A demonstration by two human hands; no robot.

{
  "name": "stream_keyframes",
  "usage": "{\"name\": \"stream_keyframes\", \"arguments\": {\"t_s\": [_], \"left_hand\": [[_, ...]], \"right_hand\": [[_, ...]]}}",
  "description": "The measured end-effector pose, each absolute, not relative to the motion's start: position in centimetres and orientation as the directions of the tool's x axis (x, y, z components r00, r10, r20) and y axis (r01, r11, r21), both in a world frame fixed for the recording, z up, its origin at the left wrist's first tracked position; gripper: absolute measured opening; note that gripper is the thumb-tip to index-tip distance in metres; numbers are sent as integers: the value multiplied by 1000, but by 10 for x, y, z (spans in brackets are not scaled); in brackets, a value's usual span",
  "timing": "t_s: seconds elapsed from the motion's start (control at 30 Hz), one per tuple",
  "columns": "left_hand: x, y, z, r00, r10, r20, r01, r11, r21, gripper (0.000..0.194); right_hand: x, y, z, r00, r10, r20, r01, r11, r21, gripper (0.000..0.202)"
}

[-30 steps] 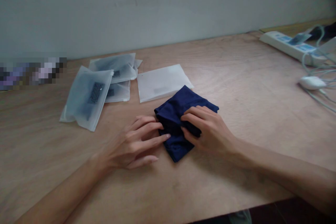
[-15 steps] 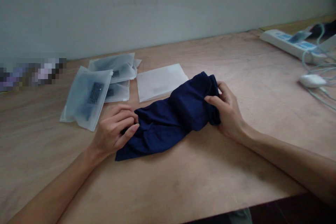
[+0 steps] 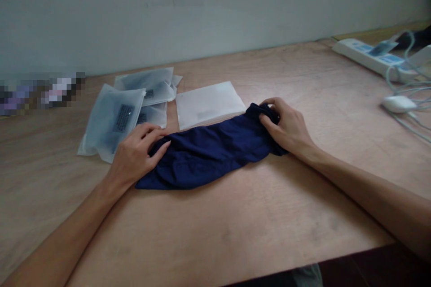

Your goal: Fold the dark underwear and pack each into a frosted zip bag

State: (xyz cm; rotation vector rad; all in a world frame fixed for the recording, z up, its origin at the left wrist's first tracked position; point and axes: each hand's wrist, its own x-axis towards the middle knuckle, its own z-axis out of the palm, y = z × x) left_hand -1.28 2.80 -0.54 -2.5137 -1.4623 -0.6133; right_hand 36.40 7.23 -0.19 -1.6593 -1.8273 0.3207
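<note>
Your left hand, left of centre in the frame, has its grip on one end of a long, dark navy-blue piece of soft, creased fabric; its thumb lies over the cloth, with the fingers curled at the upper edge (some fingertips are hidden). Your right hand, right of centre, grasps the other end, which bunches up between the thumb in front and the fingers behind. The fabric stretches across the middle of the frame between your hands, its lower left corner reaching below your left hand, over the pale brown wooden worktop.

Just above the fabric, near the centre, you have a flat, white rectangular packet. Behind your left hand leans a frosted, translucent plastic zip bag with a black printed label, overlapping similar frosted bags piled beyond it. In the upper right of the frame sits a long white power strip with blue socket panels; below it, at the right edge, a small white plastic adapter lies among looping pale cables.
</note>
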Motion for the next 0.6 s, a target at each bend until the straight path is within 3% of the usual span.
{"name": "stream_keyframes", "arguments": {"t_s": [0.17, 0.33, 0.4, 0.53, 0.6], "left_hand": [[-13, 27, -7, 336, 770, 542, 835, -510, 207, 18], [-14, 23, -4, 49, 845, 533, 674, -422, 607, 15], [-14, 21, -2, 30, 867, 497, 593, -416, 690, 18], [-13, 14, 4, 26, 875, 484, 486, -434, 758, 25], [-13, 8, 7, 43, 876, 481, 421, -453, 786, 29]], "right_hand": [[366, 69, -1, -36, 935, 352, 762, 254, -596, 29], [365, 70, -2, -43, 907, 419, 721, 318, -615, 37], [364, 70, -2, 0, 887, 462, 676, 341, -654, 33], [361, 64, 6, 110, 869, 483, 400, 406, -822, 19], [361, 62, 13, 108, 903, 416, 181, 393, -901, 18]]}}
